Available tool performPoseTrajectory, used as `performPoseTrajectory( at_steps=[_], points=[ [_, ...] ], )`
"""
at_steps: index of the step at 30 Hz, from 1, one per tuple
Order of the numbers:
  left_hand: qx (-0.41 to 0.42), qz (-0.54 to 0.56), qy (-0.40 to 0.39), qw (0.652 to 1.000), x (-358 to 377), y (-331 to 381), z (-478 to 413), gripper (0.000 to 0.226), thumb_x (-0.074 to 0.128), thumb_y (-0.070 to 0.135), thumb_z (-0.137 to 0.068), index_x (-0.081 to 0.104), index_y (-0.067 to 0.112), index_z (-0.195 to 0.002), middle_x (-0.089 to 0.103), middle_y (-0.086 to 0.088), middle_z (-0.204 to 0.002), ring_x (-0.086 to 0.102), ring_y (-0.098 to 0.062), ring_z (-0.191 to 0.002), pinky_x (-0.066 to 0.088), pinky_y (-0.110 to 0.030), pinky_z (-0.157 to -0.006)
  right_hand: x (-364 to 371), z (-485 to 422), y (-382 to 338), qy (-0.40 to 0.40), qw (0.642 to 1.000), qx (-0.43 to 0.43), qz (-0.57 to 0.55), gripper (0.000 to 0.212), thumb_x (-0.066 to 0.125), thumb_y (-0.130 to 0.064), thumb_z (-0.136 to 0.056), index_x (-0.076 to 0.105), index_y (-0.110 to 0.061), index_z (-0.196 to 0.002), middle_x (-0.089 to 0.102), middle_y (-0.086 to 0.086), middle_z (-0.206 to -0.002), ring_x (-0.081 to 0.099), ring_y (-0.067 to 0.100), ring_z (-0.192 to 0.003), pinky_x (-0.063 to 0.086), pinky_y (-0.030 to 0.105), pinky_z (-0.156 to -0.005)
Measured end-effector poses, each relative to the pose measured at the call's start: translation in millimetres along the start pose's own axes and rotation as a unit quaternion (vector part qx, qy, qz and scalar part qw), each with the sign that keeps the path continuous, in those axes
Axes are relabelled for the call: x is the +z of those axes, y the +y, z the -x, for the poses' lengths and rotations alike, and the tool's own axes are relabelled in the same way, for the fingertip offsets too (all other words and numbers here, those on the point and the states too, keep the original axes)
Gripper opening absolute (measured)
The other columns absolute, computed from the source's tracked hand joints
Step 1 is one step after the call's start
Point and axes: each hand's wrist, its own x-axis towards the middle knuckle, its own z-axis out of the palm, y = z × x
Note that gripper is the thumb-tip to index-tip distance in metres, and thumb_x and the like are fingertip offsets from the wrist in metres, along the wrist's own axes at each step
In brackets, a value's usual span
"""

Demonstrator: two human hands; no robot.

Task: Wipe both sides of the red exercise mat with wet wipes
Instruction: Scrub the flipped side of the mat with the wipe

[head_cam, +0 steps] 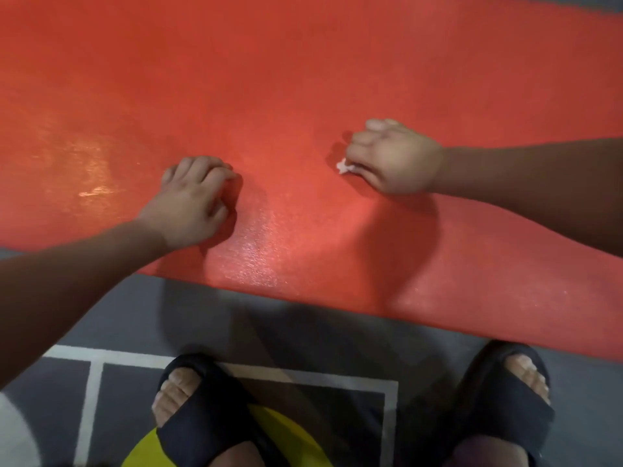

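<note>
1. The red foam exercise mat lies flat on the grey floor.
2. Our right hand curls its fingers round a crumpled white wet wipe; we should sweep overlapping strokes.
3. Our left hand, fingers curled and empty, rests on the mat; we judge it best used to pin it.

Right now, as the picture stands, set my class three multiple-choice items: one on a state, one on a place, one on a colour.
1. The mat is: A rolled up; B spread out; C hung up.
2. The wipe is: A in the right hand; B loose on the mat; C in a bin.
3. The sandals are: A white; B red; C black.
Answers: B, its red surface lies open; A, a white scrap shows from the curled fingers; C, both straps are black.
</note>
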Motion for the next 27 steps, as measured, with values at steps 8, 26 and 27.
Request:
performPoseTrajectory(
  at_steps=[8,26,27],
  points=[
    [-0.15,0.05,0.056,0.986,-15,-47,-5,0.063,0.039,0.041,-0.076,0.057,0.014,-0.13,0.051,-0.013,-0.134,0.045,-0.038,-0.122,0.041,-0.054,-0.104,-12,-142,-30,0.044,0.998,0.01,-0.041,0.019,0.048,-0.028,-0.098,0.061,-0.015,-0.105,0.061,0.01,-0.101,0.055,0.034,-0.101,0.047,0.044,-0.085],
    [-0.223,0.064,-0.084,0.969,-34,-99,-35,0.102,0.042,0.067,-0.06,0.024,0.043,-0.157,0.013,-0.002,-0.167,0.01,-0.036,-0.153,0.019,-0.062,-0.121,46,-170,-79,0.156,0.941,0.272,-0.129,0.017,0.064,-0.014,-0.083,0.067,-0.009,-0.1,0.063,0.013,-0.089,0.057,0.038,-0.092,0.047,0.043,-0.077],
    [-0.225,0.065,-0.089,0.968,-34,-99,-40,0.103,0.041,0.068,-0.059,0.023,0.043,-0.158,0.013,-0.001,-0.167,0.009,-0.036,-0.154,0.019,-0.062,-0.121,47,-168,-91,0.14,0.945,0.254,-0.149,0.021,0.064,-0.012,-0.082,0.066,-0.009,-0.103,0.062,0.013,-0.091,0.056,0.038,-0.094,0.047,0.043,-0.079]
  ],
)
